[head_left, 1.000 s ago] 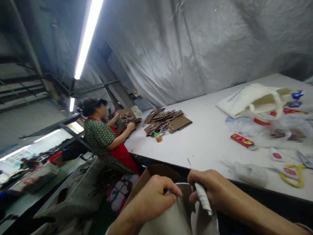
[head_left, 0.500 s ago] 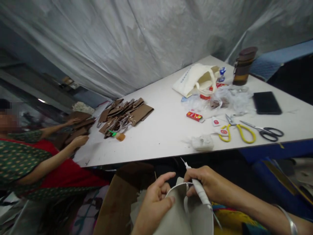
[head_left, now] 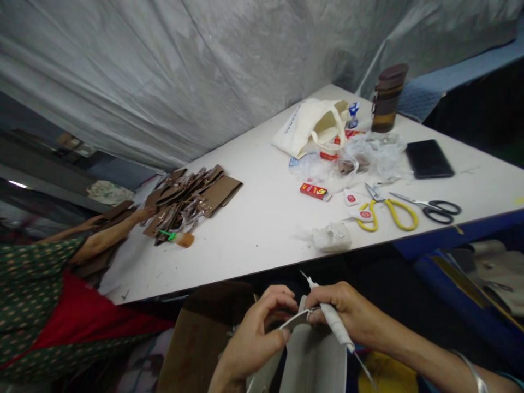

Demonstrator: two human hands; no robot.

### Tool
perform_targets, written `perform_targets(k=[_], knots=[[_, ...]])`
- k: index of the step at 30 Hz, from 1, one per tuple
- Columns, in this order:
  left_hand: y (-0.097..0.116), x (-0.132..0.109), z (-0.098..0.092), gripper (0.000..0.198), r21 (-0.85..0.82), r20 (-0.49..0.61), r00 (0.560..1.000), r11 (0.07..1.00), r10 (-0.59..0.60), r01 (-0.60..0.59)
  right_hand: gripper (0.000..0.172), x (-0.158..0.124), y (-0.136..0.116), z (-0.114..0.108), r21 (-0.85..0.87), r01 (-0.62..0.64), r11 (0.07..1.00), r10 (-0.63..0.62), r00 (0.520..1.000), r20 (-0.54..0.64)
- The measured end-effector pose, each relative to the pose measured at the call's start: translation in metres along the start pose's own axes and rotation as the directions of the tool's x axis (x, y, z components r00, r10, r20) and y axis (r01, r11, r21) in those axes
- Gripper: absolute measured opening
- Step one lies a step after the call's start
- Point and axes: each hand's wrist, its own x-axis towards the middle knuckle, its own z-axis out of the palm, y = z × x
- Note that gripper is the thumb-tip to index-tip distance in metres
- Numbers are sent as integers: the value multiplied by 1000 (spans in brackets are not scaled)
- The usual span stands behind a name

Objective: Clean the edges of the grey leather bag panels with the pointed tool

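Note:
My left hand [head_left: 262, 333] grips the edge of a pale grey leather-like piece [head_left: 315, 357] between thumb and fingers, below the table's front edge. The piece is bent into an open, pouch-like shape. In my right hand [head_left: 347, 311] lies a slim, white-wrapped pointed tool [head_left: 336, 326], with a thin metal tip at its upper end and a thin rod or wire at its lower end. The tool's tip points up and away from the piece. My right thumb and fingertips also pinch at the piece's edge; a small light strip there is hard to make out.
Yellow-handled scissors [head_left: 387, 210], black-handled scissors [head_left: 440, 210], a tablet-like black object [head_left: 429, 159], a bottle [head_left: 388, 98] and a cloth bag [head_left: 305, 128] lie or stand on the white table [head_left: 254, 218]. Brown folded pieces [head_left: 221, 195] are piled left, near a co-worker's arm [head_left: 110, 234]. A cardboard box [head_left: 192, 344] stands below.
My view has shifted, so the table things sit further left. The grey piece has tilted and its edge has turned between my hands. The co-worker has reached further toward the brown pile.

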Motion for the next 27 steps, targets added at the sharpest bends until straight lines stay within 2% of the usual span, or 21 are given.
perform_targets(k=[2,4,8,11,15,17,19,22,25,27], knots=[[2,9,0,51,-40,71,997,998,-37,40,20,1,0,2,24,-24,999,25,999,-41],[-1,19,6,56,-34,92,991,994,-96,99,21,2,2,5,48,-65,997,70,992,-106],[-17,36,29,34,-26,-128,981,990,-144,142,21,1,13,11,52,-117,992,126,963,-239],[-25,42,41,27,-34,-256,954,988,-153,150,27,2,18,12,61,-121,991,133,957,-259],[-27,45,44,21,-64,-352,927,991,-133,118,35,3,17,6,7,-80,997,80,970,-229],[-28,46,43,20,-56,-369,926,997,-77,61,34,-1,20,1,-31,-41,999,34,980,-195],[-29,47,41,19,-49,-391,920,999,-39,22,30,-8,26,-7,-77,20,997,-36,975,-218],[-32,49,40,21,-91,-460,885,995,-67,28,35,-19,32,-26,-235,132,963,-205,924,-323],[-35,54,45,23,-109,-533,843,994,-77,22,29,-24,29,-46,-377,58,924,-222,885,-409],[-36,60,51,22,-101,-546,834,995,-79,28,23,-24,27,-57,-429,-15,903,-229,828,-511]])
